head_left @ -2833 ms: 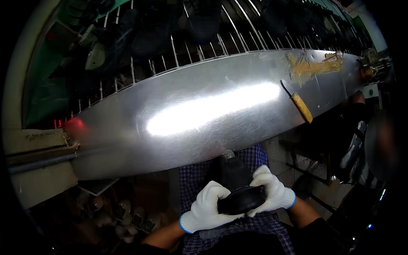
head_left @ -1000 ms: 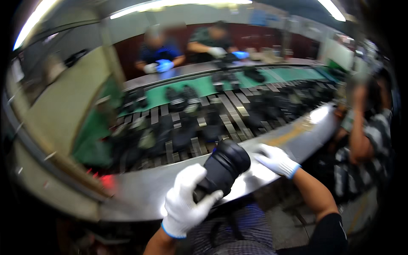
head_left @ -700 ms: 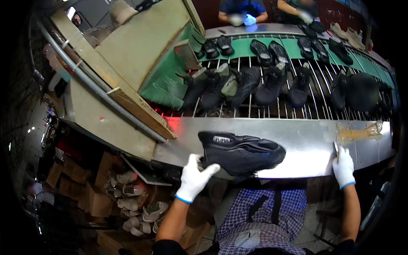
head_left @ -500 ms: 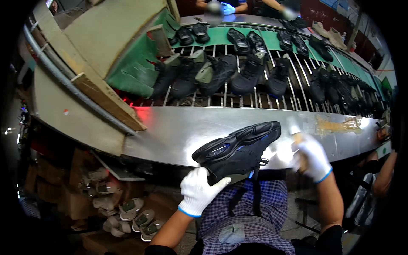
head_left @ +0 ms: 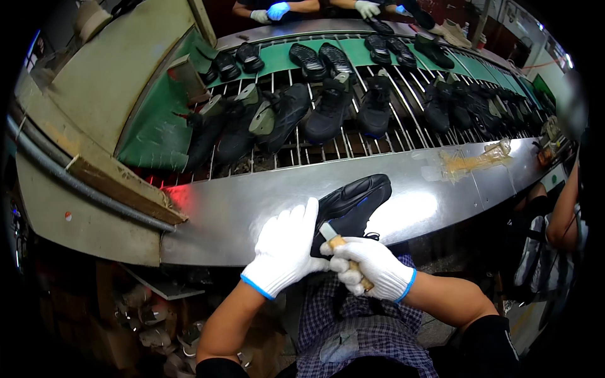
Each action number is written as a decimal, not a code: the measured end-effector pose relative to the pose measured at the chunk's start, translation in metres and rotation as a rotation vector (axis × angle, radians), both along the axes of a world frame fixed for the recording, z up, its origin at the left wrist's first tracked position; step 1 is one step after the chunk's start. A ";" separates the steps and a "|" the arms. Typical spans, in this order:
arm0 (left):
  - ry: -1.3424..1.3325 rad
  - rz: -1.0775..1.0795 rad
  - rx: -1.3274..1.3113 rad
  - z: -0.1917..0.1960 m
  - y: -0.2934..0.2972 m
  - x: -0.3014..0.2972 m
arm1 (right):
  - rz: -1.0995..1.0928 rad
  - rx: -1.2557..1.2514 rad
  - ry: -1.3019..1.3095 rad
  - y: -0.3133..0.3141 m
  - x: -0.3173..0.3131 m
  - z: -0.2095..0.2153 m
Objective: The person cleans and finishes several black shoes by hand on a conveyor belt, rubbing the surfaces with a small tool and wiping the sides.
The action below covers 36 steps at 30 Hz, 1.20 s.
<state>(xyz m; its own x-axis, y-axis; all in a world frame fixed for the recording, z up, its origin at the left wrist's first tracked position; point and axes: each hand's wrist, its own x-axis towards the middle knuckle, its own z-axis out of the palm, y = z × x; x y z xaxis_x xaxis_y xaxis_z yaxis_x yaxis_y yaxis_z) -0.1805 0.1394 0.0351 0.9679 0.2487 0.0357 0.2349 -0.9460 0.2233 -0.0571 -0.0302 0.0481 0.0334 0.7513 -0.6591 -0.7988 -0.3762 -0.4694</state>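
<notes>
A black shoe (head_left: pixel 359 207) lies tilted on its side at the near edge of the metal counter, sole toward the far left. Around its heel end is my left hand (head_left: pixel 285 242) in a white knit glove, fingers stretched along the sole side and thumb toward me; the hand hides most of the heel. My right hand (head_left: pixel 372 263), gloved alike, is closed around a wooden-handled tool (head_left: pixel 337 241) with a pale flat tip. That tip is at the shoe's side, close to my left fingers; whether it touches the shoe I cannot tell.
Beyond the metal counter (head_left: pixel 252 200) runs a rack of metal rods (head_left: pixel 296 151) bearing several black shoes (head_left: pixel 329 110). A wooden board (head_left: pixel 120 188) and pipe border the left. Across the rack are co-workers' gloved hands (head_left: pixel 277 11). Beige shoes (head_left: pixel 154 315) lie low at left.
My right hand has come left from beside the shoe, bringing the tool to its side. My left hand has opened its fingers up along the heel. The view has shifted.
</notes>
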 end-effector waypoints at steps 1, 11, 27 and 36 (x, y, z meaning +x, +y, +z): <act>-0.007 -0.012 0.005 -0.001 -0.001 0.001 | -0.049 -0.028 -0.039 -0.004 -0.001 -0.001; -0.059 -0.107 0.056 -0.004 -0.009 0.003 | 0.943 0.181 -1.569 -0.039 0.037 0.035; -0.100 -0.041 0.004 0.016 -0.029 0.042 | -0.303 -0.033 -1.427 -0.083 0.117 -0.123; 0.214 0.074 -0.091 0.026 -0.007 0.029 | 0.601 0.164 -1.677 -0.068 0.043 0.013</act>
<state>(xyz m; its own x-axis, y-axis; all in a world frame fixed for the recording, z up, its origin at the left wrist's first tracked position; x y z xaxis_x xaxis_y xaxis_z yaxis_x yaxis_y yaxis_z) -0.1511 0.1320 0.0609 0.9302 0.3117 -0.1938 0.3535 -0.9029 0.2446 -0.0146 -0.0979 0.0614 0.2467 0.9594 -0.1366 0.7395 -0.2775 -0.6133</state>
